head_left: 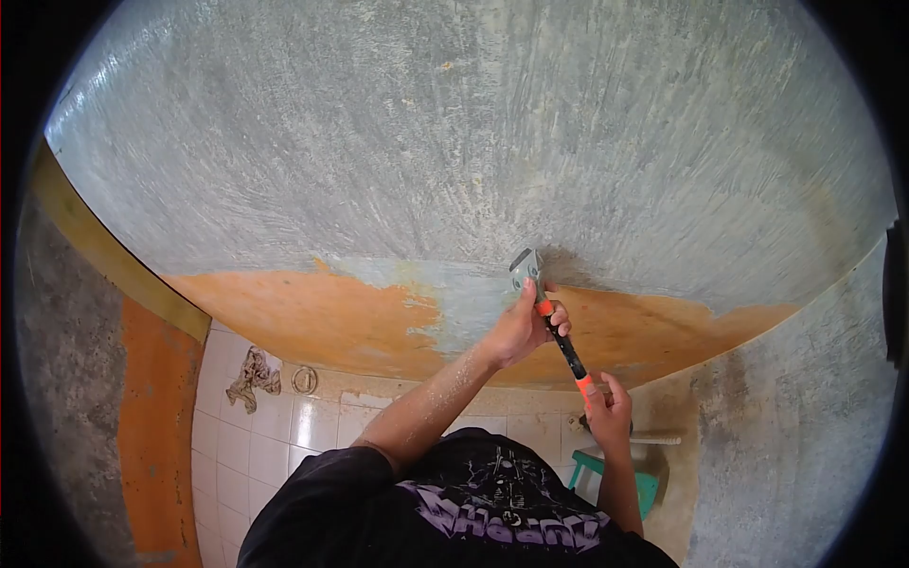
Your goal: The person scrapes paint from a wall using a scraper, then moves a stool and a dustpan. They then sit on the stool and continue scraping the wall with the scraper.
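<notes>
A long-handled scraper point(568, 352) with a grey head and a black and orange handle leans against the wall point(454, 142). Its head rests at or close to the line where bare grey surface meets orange paint point(644, 327). My left hand point(519, 329) is wrapped round the upper handle, the thumb up against the head. Pale dust speckles my left forearm. Lower down, my right hand point(609, 409) holds the orange end of the handle between its fingers. The blade's contact with the wall cannot be made out.
Behind me on the white tiled floor point(275, 417) lie a crumpled cloth point(254, 379) and a ring-shaped item point(304, 380). A green stool point(647, 492) stands near my right arm, with a pale rod point(656, 440) beside it. An orange-and-grey wall section point(156, 407) rises on the left.
</notes>
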Demonstrator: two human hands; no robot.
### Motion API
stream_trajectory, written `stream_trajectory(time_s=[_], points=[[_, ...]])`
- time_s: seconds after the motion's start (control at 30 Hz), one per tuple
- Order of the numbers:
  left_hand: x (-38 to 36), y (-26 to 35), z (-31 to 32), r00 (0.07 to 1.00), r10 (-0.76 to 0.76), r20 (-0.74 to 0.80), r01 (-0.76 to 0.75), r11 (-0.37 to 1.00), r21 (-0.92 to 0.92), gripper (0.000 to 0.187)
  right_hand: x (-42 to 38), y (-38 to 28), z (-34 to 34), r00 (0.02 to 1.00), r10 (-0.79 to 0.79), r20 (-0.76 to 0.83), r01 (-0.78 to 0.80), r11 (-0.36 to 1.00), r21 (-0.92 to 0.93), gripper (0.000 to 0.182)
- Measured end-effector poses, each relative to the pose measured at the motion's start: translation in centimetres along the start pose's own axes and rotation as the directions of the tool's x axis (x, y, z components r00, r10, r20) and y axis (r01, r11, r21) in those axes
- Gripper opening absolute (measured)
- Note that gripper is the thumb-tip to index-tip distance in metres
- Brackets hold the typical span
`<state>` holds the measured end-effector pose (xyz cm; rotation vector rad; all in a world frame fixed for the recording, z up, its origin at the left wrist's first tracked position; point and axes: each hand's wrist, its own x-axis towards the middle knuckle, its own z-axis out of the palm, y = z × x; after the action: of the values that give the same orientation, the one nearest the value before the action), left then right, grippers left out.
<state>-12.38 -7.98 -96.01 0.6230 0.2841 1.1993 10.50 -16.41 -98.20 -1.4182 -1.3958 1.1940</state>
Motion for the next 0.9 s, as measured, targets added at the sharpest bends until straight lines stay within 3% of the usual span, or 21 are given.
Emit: stream_trajectory(time_s=[0.2,0.33,0.43,0.63,0.83,0.9], points=[[-1.2,1.2,-1.2,0.998,0.063,-0.012,-0.063,0.998,-0.030,0.053,0.0,-0.4,1.7,1.000,-0.021,-0.002,0.021,1.000,-0.006,0.039],[-0.2,-0.1,-0.4,1.000,-0.002,-0.030,0.002,1.000,-0.003,0.054,-0.6,-0.2,0.5,0.999,0.034,-0.026,-0.032,0.996,0.082,0.037],[-0.9,0.7,-1.3,0.999,0.051,0.000,-0.051,0.999,-0.018,0.055,0.0,0.1,1.4,0.998,-0.067,-0.017,0.065,0.993,-0.101,0.037],[-1.3,0.9,-1.7,0.999,0.051,-0.008,-0.052,0.998,-0.036,0.056,-0.5,-0.2,2.2,1.000,-0.011,-0.025,0.011,1.000,-0.025,0.037],[-2.2,2.0,-1.2,0.999,0.050,-0.016,-0.050,0.999,-0.004,0.053,0.1,0.4,2.2,0.995,-0.086,0.052,0.093,0.982,-0.163,0.037],[-1.6,1.8,-1.1,0.999,0.049,0.005,-0.049,0.998,-0.040,0.053,-0.3,-0.2,2.5,0.998,-0.070,-0.001,0.070,0.994,-0.086,0.038]])
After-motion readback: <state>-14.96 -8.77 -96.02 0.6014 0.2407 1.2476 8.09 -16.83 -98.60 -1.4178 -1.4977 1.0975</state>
